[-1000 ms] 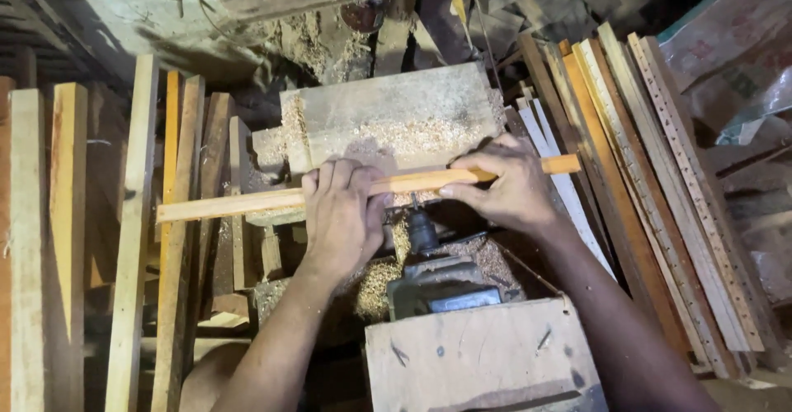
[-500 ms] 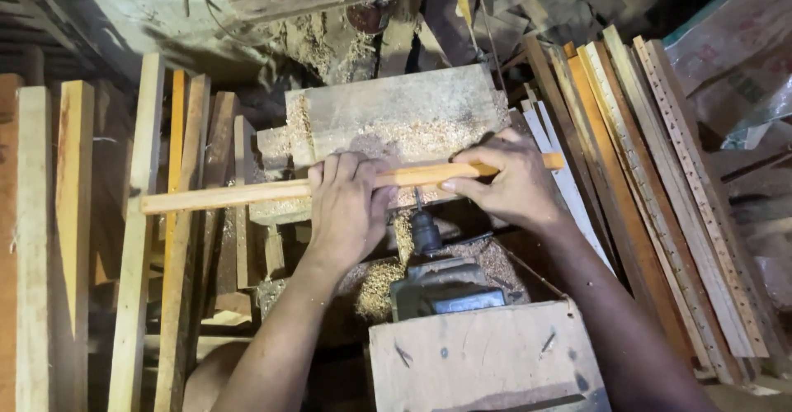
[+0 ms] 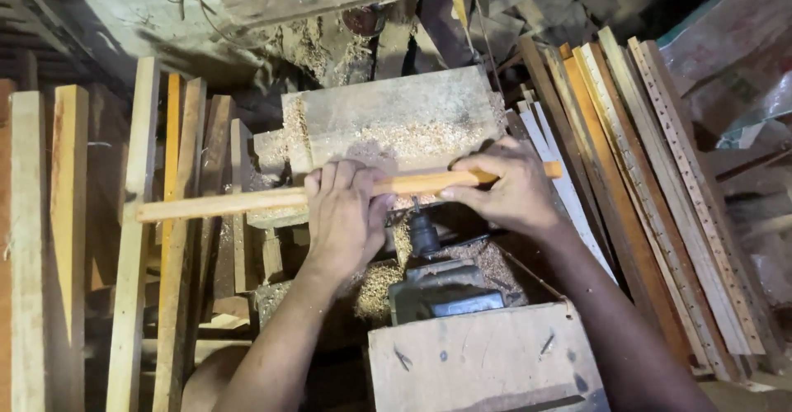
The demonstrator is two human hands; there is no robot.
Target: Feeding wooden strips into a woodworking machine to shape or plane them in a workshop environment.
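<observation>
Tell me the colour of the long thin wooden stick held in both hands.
The long thin wooden stick is light orange-tan, paler toward its left end, seen best in the head view.

**Layout around the wooden strip**

Wooden strip lay crosswise on the near edge of the sawdust-strewn block. Left hand sat over its middle, right hand near its right end. Motor sat below, between the hands. Wooden box nearest the camera. Upright planks stood left; leaning slats right.
</observation>
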